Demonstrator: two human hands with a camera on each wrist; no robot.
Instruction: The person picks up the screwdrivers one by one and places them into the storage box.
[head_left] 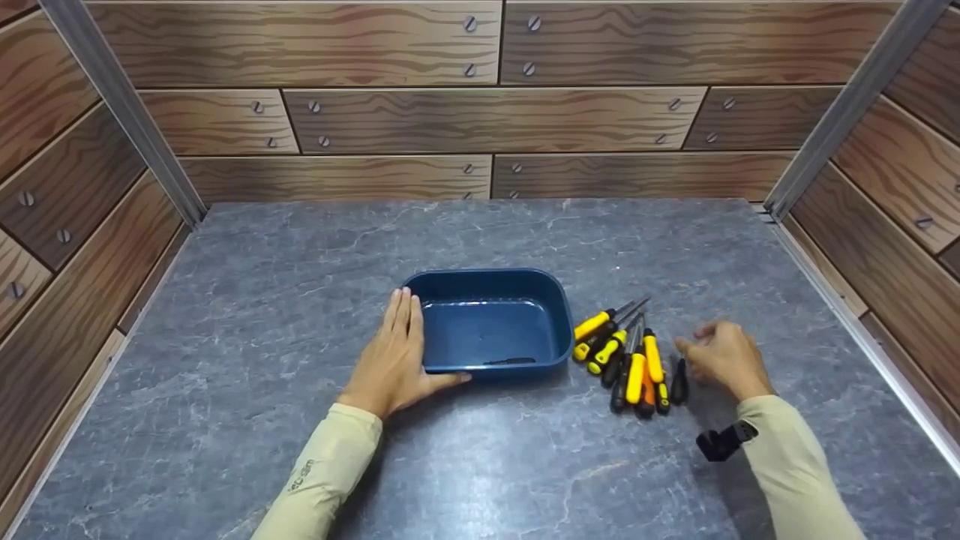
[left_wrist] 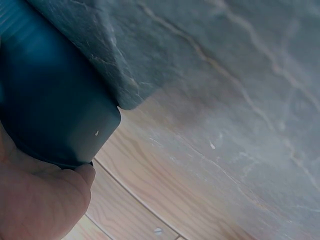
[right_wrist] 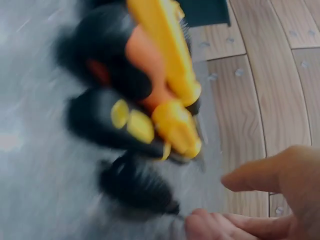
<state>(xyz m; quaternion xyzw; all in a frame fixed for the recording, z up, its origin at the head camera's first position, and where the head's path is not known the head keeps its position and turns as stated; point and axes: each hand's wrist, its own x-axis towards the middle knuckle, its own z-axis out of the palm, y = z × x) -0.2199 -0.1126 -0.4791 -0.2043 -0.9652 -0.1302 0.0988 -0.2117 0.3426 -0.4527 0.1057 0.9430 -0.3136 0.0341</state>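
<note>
In the head view my left hand (head_left: 391, 356) lies at the left end of a dark blue plastic box (head_left: 487, 277), straight fingers along its side and thumb at the front rim. Inside the box, near its front wall, is a thin black screwdriver (head_left: 511, 361). To the right lies a pile of screwdrivers with yellow, black and orange handles (head_left: 636, 379). My right hand (head_left: 726, 360) hovers beside a black-handled screwdriver (head_left: 679, 382) at the pile's right edge. In the right wrist view, thumb and forefinger stand apart, with fingertips right by that screwdriver's thin shaft.
Everything stands on a grey marbled tabletop (head_left: 337, 262). Wood-patterned panels (head_left: 495, 120) rise behind it and on both sides, with grey metal posts (head_left: 840, 112) at the corners. A small black device (head_left: 726, 441) sits on the right wrist.
</note>
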